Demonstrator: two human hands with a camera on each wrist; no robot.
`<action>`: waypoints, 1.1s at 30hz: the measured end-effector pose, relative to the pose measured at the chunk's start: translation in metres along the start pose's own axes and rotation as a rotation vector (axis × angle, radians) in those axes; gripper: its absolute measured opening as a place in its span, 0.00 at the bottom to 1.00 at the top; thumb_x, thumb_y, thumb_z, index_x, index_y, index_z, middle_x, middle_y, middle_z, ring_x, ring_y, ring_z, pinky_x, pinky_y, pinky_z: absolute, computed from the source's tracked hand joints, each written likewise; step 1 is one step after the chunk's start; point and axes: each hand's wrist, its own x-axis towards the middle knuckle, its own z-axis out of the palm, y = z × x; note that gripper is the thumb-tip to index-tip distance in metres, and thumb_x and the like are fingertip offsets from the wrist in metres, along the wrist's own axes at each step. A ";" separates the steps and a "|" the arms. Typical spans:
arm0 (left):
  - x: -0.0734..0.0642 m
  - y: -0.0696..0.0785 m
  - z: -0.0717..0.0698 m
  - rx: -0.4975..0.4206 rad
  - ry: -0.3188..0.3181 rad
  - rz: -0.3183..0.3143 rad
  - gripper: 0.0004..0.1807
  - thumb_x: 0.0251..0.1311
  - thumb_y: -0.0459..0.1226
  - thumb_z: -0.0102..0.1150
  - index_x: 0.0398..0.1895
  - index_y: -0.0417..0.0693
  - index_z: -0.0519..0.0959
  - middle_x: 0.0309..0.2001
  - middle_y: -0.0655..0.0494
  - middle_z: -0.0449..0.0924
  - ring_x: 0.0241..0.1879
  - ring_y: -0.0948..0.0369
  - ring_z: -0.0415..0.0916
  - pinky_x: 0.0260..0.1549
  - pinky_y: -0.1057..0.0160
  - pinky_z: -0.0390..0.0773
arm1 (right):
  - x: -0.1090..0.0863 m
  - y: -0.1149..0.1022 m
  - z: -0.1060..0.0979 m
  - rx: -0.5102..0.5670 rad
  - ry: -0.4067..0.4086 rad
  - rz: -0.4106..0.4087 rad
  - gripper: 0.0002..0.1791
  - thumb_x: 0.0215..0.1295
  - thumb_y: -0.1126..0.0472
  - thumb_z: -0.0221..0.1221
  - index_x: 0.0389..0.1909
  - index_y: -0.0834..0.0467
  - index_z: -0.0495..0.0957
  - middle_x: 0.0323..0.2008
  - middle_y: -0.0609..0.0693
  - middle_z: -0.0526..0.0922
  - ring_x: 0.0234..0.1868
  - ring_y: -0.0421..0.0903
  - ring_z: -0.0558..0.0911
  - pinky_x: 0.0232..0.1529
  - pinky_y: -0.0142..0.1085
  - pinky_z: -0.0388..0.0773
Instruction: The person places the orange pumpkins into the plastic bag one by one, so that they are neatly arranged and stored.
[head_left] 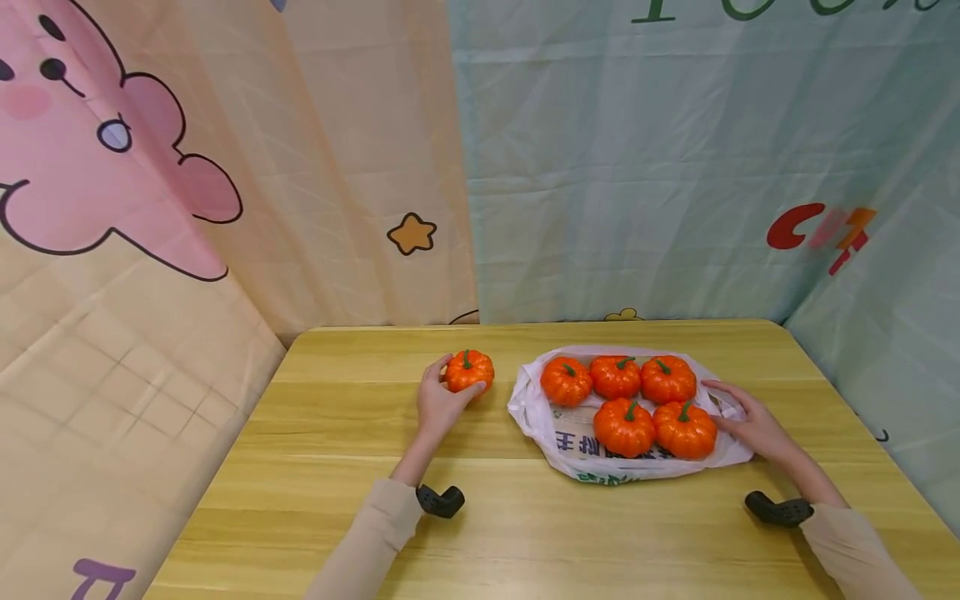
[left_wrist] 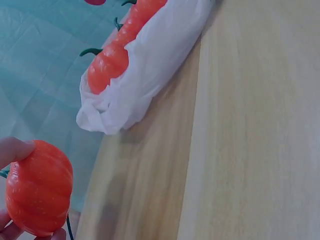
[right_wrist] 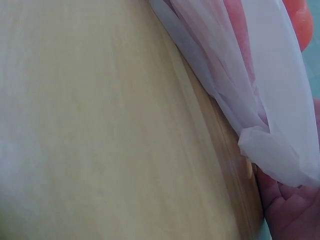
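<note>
A small orange toy pumpkin (head_left: 468,372) with a green stem is held in my left hand (head_left: 442,407), left of the bag. The left wrist view shows the thumb on one side of this pumpkin (left_wrist: 41,187) and fingertips under it. Several similar pumpkins (head_left: 624,427) sit in a white plastic bag (head_left: 536,417), its top spread wide and dark print showing inside. At the bag's right end, my right hand (head_left: 761,423) rests with fingers extended against the rim, close to the nearest pumpkin (head_left: 686,430). Up close, the folded plastic (right_wrist: 280,150) covers part of that hand.
The bag stands on a wooden table (head_left: 480,533), right of its middle. A printed curtain (head_left: 600,167) hangs behind the table's far edge and along both sides. Dark wrist devices (head_left: 441,502) are worn on both wrists.
</note>
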 end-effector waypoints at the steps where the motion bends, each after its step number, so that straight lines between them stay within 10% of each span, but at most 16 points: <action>1: -0.002 0.004 0.000 -0.004 -0.003 0.009 0.40 0.42 0.39 0.76 0.62 0.42 0.71 0.61 0.44 0.72 0.52 0.48 0.72 0.48 0.51 0.79 | 0.000 0.000 0.000 -0.001 0.000 0.003 0.28 0.64 0.69 0.57 0.65 0.67 0.63 0.54 0.15 0.61 0.56 0.11 0.54 0.53 0.08 0.48; 10: -0.017 0.033 0.006 -0.045 -0.056 0.086 0.39 0.40 0.38 0.76 0.61 0.42 0.73 0.58 0.45 0.74 0.52 0.48 0.72 0.45 0.52 0.81 | 0.001 0.000 0.000 -0.010 0.005 0.028 0.28 0.65 0.67 0.57 0.65 0.67 0.63 0.54 0.15 0.60 0.55 0.10 0.54 0.56 0.11 0.47; 14: -0.026 0.041 0.011 -0.052 -0.105 0.120 0.40 0.41 0.39 0.76 0.62 0.41 0.72 0.58 0.45 0.73 0.51 0.49 0.71 0.44 0.54 0.81 | 0.000 -0.002 -0.001 0.026 -0.004 0.054 0.29 0.66 0.66 0.56 0.66 0.66 0.62 0.53 0.15 0.60 0.55 0.10 0.53 0.75 0.46 0.43; 17: -0.033 0.046 0.015 -0.053 -0.152 0.129 0.40 0.41 0.40 0.76 0.62 0.42 0.72 0.59 0.46 0.73 0.51 0.50 0.71 0.44 0.55 0.80 | 0.000 -0.003 -0.001 0.053 -0.011 0.067 0.29 0.66 0.66 0.56 0.66 0.67 0.61 0.53 0.15 0.60 0.54 0.10 0.53 0.62 0.72 0.39; 21: -0.041 0.049 0.021 -0.067 -0.204 0.143 0.41 0.42 0.41 0.76 0.63 0.42 0.71 0.60 0.47 0.73 0.51 0.51 0.70 0.43 0.57 0.80 | 0.000 -0.003 -0.001 0.050 -0.014 0.064 0.29 0.66 0.66 0.56 0.66 0.68 0.61 0.53 0.15 0.60 0.54 0.10 0.53 0.63 0.70 0.39; 24: -0.047 0.049 0.027 -0.078 -0.239 0.155 0.40 0.43 0.41 0.76 0.63 0.42 0.71 0.61 0.47 0.73 0.52 0.50 0.70 0.44 0.56 0.80 | 0.001 -0.002 -0.002 0.025 -0.012 0.048 0.28 0.66 0.67 0.56 0.66 0.68 0.61 0.54 0.15 0.60 0.55 0.10 0.53 0.75 0.41 0.43; 28: -0.054 0.049 0.035 -0.069 -0.284 0.163 0.40 0.43 0.42 0.76 0.63 0.43 0.71 0.61 0.48 0.73 0.53 0.51 0.70 0.46 0.56 0.79 | 0.001 0.000 -0.002 -0.004 -0.011 0.037 0.28 0.66 0.67 0.56 0.65 0.68 0.62 0.54 0.16 0.60 0.56 0.11 0.53 0.59 0.13 0.47; 33: -0.062 0.047 0.046 -0.047 -0.326 0.175 0.41 0.43 0.42 0.76 0.63 0.42 0.71 0.60 0.47 0.73 0.53 0.52 0.70 0.47 0.57 0.78 | 0.000 -0.001 -0.002 0.030 -0.018 0.059 0.28 0.66 0.67 0.56 0.66 0.68 0.61 0.54 0.16 0.60 0.55 0.10 0.53 0.72 0.59 0.41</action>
